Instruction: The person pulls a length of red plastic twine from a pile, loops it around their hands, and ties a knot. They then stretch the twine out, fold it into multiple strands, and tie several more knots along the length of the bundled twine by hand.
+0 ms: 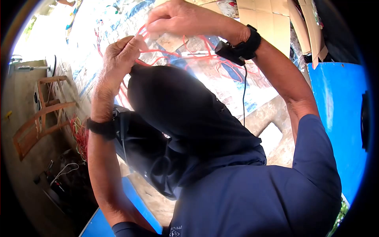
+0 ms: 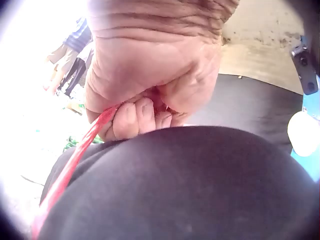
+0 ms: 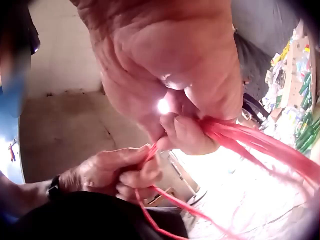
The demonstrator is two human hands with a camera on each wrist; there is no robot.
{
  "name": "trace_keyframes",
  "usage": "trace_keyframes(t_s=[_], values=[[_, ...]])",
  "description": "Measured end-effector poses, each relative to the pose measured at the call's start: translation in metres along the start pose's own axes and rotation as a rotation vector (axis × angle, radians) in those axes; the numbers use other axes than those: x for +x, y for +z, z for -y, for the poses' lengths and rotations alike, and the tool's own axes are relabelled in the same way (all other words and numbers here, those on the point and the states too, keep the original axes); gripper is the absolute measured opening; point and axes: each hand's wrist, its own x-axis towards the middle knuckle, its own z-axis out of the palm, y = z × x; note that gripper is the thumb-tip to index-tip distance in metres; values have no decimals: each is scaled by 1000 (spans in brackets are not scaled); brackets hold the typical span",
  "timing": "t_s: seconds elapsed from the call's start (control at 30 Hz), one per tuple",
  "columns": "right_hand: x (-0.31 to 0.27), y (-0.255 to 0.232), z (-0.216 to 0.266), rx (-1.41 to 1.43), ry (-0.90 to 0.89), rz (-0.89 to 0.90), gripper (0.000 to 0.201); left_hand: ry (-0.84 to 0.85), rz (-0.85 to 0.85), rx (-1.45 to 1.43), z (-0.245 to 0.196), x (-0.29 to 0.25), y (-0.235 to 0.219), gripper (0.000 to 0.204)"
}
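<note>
Strands of red cord [image 3: 260, 137] run through both hands, above a raised knee in dark trousers [image 1: 166, 87]. My left hand [image 1: 122, 55] grips the cord with its fingers curled in; in the left wrist view a red length [image 2: 75, 160] trails down from the fist past the knee. Close beside it, my right hand [image 1: 177, 19] pinches the cord between thumb and fingers, and a thicker bunch leaves its far side. Between the two hands a short stretch of cord shows in the right wrist view, where the left hand [image 3: 125, 172] sits just below the right.
Loose red cord lies over the pale, littered floor sheet ahead. A wooden chair frame [image 1: 47, 106] stands at left near a tangle of red strands [image 1: 79, 136]. Cardboard [image 1: 264, 23] and a blue panel [image 1: 339, 118] are at right. Plastic bottles [image 3: 307, 120] are heaped to one side.
</note>
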Motion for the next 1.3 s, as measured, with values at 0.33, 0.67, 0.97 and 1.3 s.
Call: trace_keyframes(t_s=[0.33, 0.67, 0.97, 1.3], values=[[-97, -56, -52, -123, 564, 26, 31, -102, -338, -294, 59, -28, -116, 19], [-167, -105, -91, 312, 818, -113, 35, -227, -632, -477, 124, -49, -181, 24], [-157, -81, -101, 536, 763, -220, 26, -185, -525, -352, 82, -46, -151, 20], [-125, -44, -97, 552, 725, -389, 19, 10, -442, -169, 59, -52, -141, 22]])
